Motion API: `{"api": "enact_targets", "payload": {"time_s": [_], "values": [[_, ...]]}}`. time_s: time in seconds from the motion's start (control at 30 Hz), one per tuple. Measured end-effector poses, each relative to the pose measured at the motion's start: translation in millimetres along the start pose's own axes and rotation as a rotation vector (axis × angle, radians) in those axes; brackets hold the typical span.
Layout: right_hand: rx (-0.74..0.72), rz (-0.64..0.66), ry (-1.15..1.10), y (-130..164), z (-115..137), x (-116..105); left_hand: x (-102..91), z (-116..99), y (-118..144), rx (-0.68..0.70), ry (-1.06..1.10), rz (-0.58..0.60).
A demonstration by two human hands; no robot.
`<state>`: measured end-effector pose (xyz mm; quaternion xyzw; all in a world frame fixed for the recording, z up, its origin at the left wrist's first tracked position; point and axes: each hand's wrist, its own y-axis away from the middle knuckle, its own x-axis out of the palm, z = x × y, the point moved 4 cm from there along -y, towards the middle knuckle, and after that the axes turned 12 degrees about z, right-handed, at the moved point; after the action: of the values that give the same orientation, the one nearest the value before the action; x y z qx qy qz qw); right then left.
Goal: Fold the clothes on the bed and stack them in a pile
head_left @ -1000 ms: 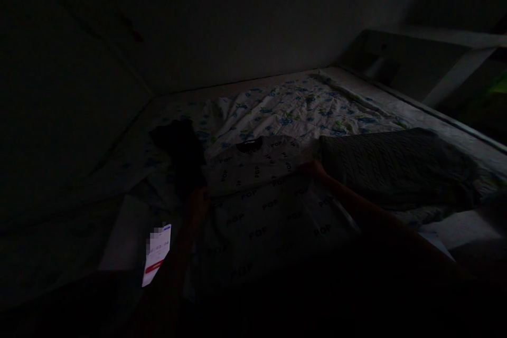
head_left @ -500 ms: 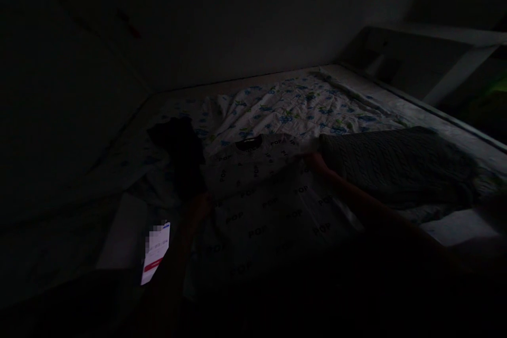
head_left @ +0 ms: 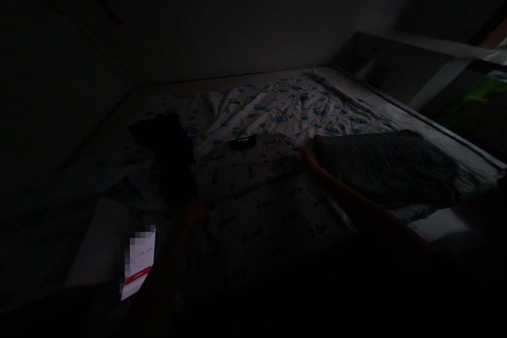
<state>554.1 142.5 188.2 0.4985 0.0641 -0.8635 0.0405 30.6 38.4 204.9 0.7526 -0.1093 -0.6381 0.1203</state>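
- T-shirt (head_left: 257, 190): pale cloth printed all over with the word "POP", dark collar at the far end; spread flat on the bed between the two hands, its top part folded over.
- Left hand (head_left: 195, 210): at the shirt's left edge, touching the cloth; too dark to tell whether the fingers pinch it or lie flat.
- Right hand (head_left: 306, 157): at the shirt's far right corner, resting on the fabric; grip likewise not readable in the dim light.
- Knitted pillow (head_left: 384, 166): grey, cable-textured, long and plump; just beside the right hand, crowding the shirt's right edge.
- Dark garment (head_left: 166, 148): crumpled heap just beyond the left hand, against the shirt's left side.
- Lit phone (head_left: 138, 263): bright screen, near the left forearm, on the near left.
- Bedsheet (head_left: 285, 111): rumpled white with blue and green print; open stretch beyond both hands.
- Wall (head_left: 237, 16): plain, dark, closing the bed's far edge.
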Motion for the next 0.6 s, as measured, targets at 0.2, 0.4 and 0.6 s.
{"api": "enact_targets", "payload": {"time_s": [0.2, 0.4, 0.6], "values": [[0.076, 0.149, 0.275, -34, 17, 4, -8.9, -24, 22, -0.046, -0.142, 0.088], [0.163, 0.06, 0.264, -56, 10, 10, -10.3, -37, 39, -0.07, -0.21, 0.152], [0.212, 0.003, 0.029, -43, -7, 40, -15.1, -38, 42, -0.11, -0.192, 0.214]]}}
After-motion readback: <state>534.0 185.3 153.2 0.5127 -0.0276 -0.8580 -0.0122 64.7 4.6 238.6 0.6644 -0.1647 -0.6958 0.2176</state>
